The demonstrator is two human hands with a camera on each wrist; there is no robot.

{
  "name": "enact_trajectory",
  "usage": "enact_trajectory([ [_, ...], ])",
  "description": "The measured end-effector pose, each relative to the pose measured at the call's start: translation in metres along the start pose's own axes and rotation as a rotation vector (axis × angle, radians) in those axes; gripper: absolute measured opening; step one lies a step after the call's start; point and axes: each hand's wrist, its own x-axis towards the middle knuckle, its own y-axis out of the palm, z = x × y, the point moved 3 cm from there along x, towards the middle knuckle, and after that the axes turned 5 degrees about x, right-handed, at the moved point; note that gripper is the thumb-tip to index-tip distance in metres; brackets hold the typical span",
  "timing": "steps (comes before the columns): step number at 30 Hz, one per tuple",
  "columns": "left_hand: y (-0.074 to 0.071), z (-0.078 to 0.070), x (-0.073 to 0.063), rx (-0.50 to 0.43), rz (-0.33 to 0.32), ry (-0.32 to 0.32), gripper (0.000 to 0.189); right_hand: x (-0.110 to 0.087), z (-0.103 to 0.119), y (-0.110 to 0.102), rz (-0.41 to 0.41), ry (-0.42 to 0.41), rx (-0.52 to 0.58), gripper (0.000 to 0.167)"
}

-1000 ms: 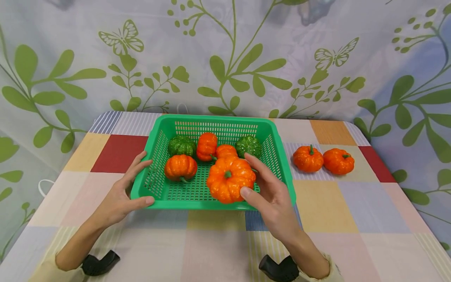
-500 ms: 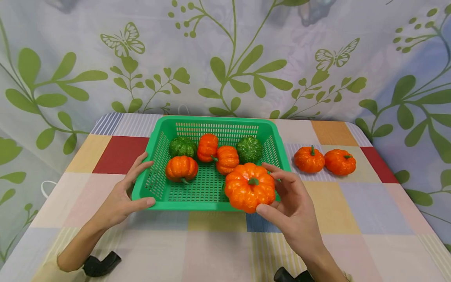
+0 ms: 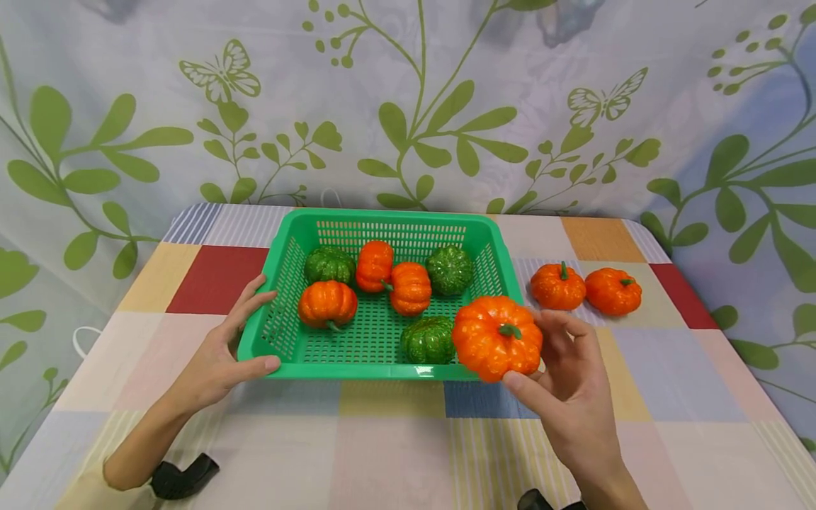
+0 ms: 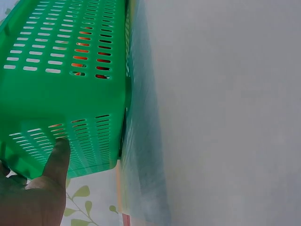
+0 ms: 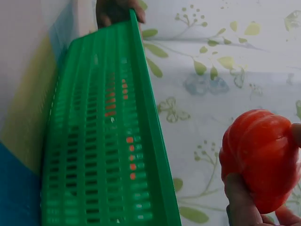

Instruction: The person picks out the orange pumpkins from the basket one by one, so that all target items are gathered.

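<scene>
A large glossy orange toy pumpkin (image 3: pixel 496 338) with a green stem is pinched between the thumb and fingers of my right hand (image 3: pixel 576 393). It is held up over the front right corner of a green slotted plastic basket (image 3: pixel 376 371). In the right wrist view the pumpkin (image 5: pixel 261 157) is off the basket's rim. My left hand (image 3: pixel 219 361) holds the basket's left front corner, its thumb on the front rim and fingers over the left rim. Inside lie three orange pumpkins, including one (image 3: pixel 327 304) at left, and three green ones, including one (image 3: pixel 428 340) near the front.
Two small orange pumpkins, one (image 3: pixel 557 287) beside another (image 3: pixel 613 292), sit on the table right of the basket. A patchwork cloth (image 3: pixel 395 453) covers the table. Behind it hangs a leaf-patterned curtain (image 3: pixel 433 106).
My right hand has moved the large orange pumpkin rightward, from above the basket's middle to its right front corner. The green pumpkin near the front is now uncovered. My left hand stays in place.
</scene>
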Motion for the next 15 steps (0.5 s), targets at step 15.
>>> enact_trajectory([
  [15, 0.0, 0.001, 0.0, -0.001, -0.003, -0.002, 0.081, -0.011, 0.009, -0.041, -0.043, 0.092, -0.145, 0.068],
])
